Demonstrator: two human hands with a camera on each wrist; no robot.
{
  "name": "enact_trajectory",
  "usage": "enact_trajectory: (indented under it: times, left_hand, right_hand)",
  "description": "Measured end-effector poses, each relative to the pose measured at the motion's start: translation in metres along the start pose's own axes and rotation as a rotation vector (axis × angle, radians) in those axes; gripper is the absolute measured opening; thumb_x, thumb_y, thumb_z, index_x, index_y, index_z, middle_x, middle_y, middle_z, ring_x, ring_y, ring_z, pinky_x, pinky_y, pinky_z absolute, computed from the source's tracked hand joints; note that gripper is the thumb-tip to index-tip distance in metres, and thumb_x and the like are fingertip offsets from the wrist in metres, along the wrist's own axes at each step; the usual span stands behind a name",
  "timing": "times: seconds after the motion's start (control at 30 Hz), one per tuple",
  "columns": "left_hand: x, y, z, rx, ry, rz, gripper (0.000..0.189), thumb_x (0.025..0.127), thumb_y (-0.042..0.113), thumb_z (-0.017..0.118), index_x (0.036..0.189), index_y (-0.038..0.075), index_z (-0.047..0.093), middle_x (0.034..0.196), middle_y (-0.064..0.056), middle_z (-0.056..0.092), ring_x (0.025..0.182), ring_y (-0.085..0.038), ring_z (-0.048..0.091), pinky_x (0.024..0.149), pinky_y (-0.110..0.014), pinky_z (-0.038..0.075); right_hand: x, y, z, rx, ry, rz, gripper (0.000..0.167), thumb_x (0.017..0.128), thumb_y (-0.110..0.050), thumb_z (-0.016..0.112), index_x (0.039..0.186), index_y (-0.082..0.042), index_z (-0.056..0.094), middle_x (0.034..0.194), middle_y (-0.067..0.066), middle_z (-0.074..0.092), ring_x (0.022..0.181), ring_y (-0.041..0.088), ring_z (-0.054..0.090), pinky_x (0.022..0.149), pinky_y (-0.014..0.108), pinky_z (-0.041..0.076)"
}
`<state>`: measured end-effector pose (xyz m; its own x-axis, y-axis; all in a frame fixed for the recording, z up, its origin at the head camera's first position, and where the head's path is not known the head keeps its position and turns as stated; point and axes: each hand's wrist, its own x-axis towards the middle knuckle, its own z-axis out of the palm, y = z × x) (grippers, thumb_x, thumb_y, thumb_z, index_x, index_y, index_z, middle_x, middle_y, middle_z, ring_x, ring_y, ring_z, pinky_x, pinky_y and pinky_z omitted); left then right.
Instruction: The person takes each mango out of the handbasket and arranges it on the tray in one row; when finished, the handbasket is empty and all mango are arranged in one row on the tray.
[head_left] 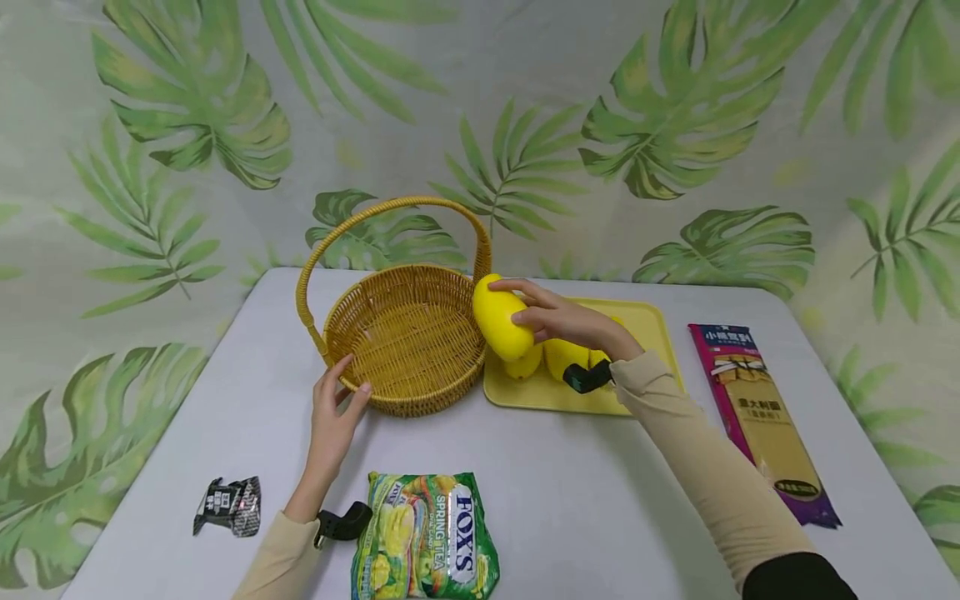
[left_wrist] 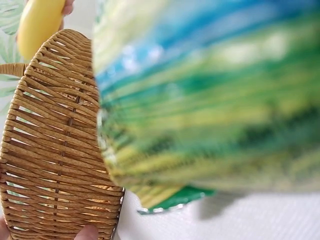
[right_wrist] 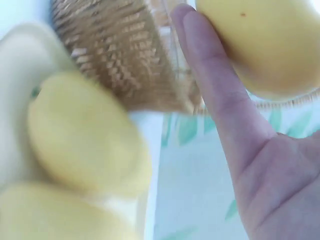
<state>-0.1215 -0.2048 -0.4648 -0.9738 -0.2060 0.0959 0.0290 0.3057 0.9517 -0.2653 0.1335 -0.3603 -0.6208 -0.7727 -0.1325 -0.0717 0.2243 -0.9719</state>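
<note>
My right hand (head_left: 570,321) grips a yellow mango (head_left: 501,318) beside the right rim of a wicker basket (head_left: 420,408), over the left edge of a yellow tray (head_left: 652,333). In the right wrist view, the fingers (right_wrist: 220,85) lie along the held mango (right_wrist: 270,45). With thumb and fingers on either side of the rim, my left hand (head_left: 335,417) holds the basket at its front left. Its tall handle stands upright, and the woven bottom shows bare. More yellow mangoes (right_wrist: 85,135) lie in the tray, partly hidden by the right hand and wrist.
A green bag of Fox's candy (head_left: 427,533) lies at the front, close to the left wrist. To its left is a small black wrapped packet (head_left: 228,506). On the right side of the white table (head_left: 570,483) rests a long pasta packet (head_left: 761,417).
</note>
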Motion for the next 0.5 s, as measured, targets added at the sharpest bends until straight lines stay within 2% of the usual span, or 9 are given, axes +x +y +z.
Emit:
enact_trajectory:
  times: [0.17,0.33,0.4,0.5]
  left_hand:
    - [0.000,-0.001,0.000,-0.002,-0.005,0.003,0.056,0.098,0.023,0.055,0.149,0.014,0.033,0.152,-0.020,0.015,0.128,-0.044,0.033,0.096,-0.057,0.040]
    - [-0.002,0.000,-0.001,-0.010,-0.008,0.010,0.057,0.098,0.028,0.055,0.149,0.014,0.033,0.152,-0.019,0.014,0.129,-0.043,0.032,0.097,-0.057,0.039]
    - [-0.003,0.001,-0.001,-0.011,-0.008,0.014,0.058,0.098,0.029,0.055,0.149,0.014,0.033,0.152,-0.019,0.014,0.129,-0.043,0.032,0.098,-0.056,0.039]
    - [-0.003,0.002,-0.001,-0.013,-0.008,0.014,0.057,0.098,0.029,0.055,0.149,0.014,0.033,0.152,-0.019,0.014,0.129,-0.043,0.032,0.097,-0.057,0.039]
  right_hand:
    - [-0.029,0.012,-0.019,-0.031,0.098,0.034,0.054,0.101,-0.027,0.047,0.151,-0.027,0.028,0.157,0.000,0.011,0.132,0.033,0.032,0.095,0.051,0.042]
    - [-0.059,0.026,-0.039,-0.023,0.175,0.063,0.055,0.101,-0.026,0.047,0.151,-0.026,0.025,0.158,0.004,0.006,0.140,0.036,0.014,0.105,0.061,0.026]
    - [-0.072,0.032,-0.047,0.004,0.199,0.060,0.054,0.101,-0.024,0.047,0.151,-0.025,0.025,0.158,0.007,0.006,0.140,0.037,0.013,0.107,0.063,0.020]
    - [-0.090,0.039,-0.058,0.028,0.239,0.052,0.054,0.102,-0.022,0.046,0.151,-0.023,0.024,0.157,0.010,0.004,0.139,0.037,0.016,0.107,0.063,0.018]
